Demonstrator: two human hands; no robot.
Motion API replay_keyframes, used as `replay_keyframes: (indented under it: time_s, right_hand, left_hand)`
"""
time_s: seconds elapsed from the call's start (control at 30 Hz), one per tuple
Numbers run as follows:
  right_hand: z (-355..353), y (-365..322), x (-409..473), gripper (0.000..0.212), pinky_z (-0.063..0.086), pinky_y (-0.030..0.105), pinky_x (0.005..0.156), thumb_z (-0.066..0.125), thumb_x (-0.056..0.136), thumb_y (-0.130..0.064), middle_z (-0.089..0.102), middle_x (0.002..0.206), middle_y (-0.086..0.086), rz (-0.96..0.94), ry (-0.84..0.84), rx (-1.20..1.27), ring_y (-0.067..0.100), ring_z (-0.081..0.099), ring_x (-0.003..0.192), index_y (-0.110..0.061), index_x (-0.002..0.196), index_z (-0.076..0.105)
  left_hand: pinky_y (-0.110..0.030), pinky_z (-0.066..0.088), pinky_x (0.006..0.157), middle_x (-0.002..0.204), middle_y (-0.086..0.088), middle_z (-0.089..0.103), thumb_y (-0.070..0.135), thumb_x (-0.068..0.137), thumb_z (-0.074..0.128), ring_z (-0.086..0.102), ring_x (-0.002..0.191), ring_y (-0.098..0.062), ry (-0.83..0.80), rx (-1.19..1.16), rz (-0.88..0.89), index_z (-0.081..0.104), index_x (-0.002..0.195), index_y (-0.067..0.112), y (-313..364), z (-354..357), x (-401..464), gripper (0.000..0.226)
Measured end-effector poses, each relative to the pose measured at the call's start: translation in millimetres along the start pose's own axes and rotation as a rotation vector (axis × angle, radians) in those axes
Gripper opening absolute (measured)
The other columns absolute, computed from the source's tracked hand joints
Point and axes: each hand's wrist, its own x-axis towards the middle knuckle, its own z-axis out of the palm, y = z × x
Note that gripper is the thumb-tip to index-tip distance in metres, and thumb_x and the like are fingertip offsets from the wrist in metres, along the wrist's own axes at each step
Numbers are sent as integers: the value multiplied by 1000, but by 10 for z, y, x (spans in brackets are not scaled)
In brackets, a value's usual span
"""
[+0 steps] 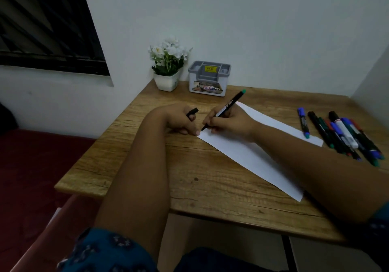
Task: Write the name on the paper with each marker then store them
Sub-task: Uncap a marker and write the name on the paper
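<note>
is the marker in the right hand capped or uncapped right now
Uncapped. The marker in the right hand shows a bare dark tip at the paper, and the left hand holds a black cap.

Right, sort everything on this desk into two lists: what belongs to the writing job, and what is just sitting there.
Belongs to the job:
- paper
- marker held in the right hand, tip on the paper
- cap held in the left hand
- spare markers lying on the right
- grey organiser box, for storing them

Just sitting there:
- pot of white flowers
</note>
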Motion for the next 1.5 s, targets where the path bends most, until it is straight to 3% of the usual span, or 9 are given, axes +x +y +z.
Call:
replay_keyframes:
  time_s: [0.17, 0.4, 0.53, 0.67, 0.8, 1.0, 1.1, 1.27, 1.5]
  right_hand:
    - [59, 122, -11, 11, 54, 47, 84, 68, 78, -3, 72, 84, 19, -101, 62, -115, 30, 66, 80, -11, 78, 75]
    - [95, 166, -8, 7, 55, 49, 83, 69, 82, -9, 73, 82, 10, -177, 58, -227, 30, 67, 81, -13, 82, 75]
    - [88, 163, 13, 6, 55, 47, 84, 70, 83, -7, 73, 82, 6, -170, 37, -240, 23, 67, 79, -11, 84, 75]
    - [75, 169, 30, 6, 55, 44, 84, 70, 82, -9, 73, 80, 1, -151, 55, -260, 10, 64, 75, -13, 82, 75]
    - [80, 164, 21, 6, 56, 42, 85, 71, 83, -8, 73, 81, 4, -150, 53, -237, 12, 65, 75, -12, 84, 75]
    - [77, 169, 29, 5, 55, 48, 84, 70, 82, -10, 73, 81, 7, -145, 81, -243, 23, 67, 79, -12, 80, 74]
    - [83, 186, 21, 6, 57, 45, 85, 71, 83, -8, 73, 81, 7, -136, 60, -187, 20, 68, 75, -12, 82, 74]
    - [79, 184, 41, 7, 56, 40, 81, 70, 82, -6, 73, 80, 8, -146, 45, -235, 19, 66, 74, -12, 81, 74]
    - [68, 198, 37, 5, 57, 35, 77, 71, 82, -5, 73, 78, 9, -121, 112, -202, 17, 67, 71, -9, 82, 74]
  left_hand:
    - [-15, 46, 48, 75, -4, 63, 3, 69, 82, 60, 55, -4, -4, 9, -8, 41, 65, 22, 17, -16, 15, 46]
    - [-18, 46, 50, 92, -13, 68, -1, 73, 78, 62, 60, -7, -26, 36, -1, 39, 64, 22, 35, -23, 1, 46]
    - [-16, 47, 49, 85, -8, 69, -2, 73, 77, 65, 59, -4, -20, 32, 0, 39, 66, 21, 50, -19, -13, 45]
    - [-19, 48, 54, 95, -13, 69, -2, 74, 77, 67, 75, -11, -21, 44, -8, 40, 65, 21, 57, -16, -21, 44]
    - [-14, 45, 45, 82, -6, 69, -4, 76, 75, 63, 53, -1, -34, 21, -6, 40, 67, 21, 60, -11, -36, 44]
    - [-13, 45, 46, 78, -2, 72, -4, 75, 75, 65, 56, 0, -31, 18, -7, 39, 66, 21, 71, -5, -44, 45]
    - [-13, 44, 44, 70, 1, 70, -3, 75, 76, 63, 51, 1, -31, 19, -4, 39, 67, 21, 78, -2, -56, 44]
    - [-14, 43, 42, 80, -4, 69, -4, 77, 74, 62, 50, 1, -35, 21, -2, 38, 67, 20, 77, 1, -56, 44]
    - [-14, 46, 47, 81, -4, 70, -5, 77, 73, 67, 61, 0, -40, 9, -17, 39, 66, 20, 72, 0, -37, 44]
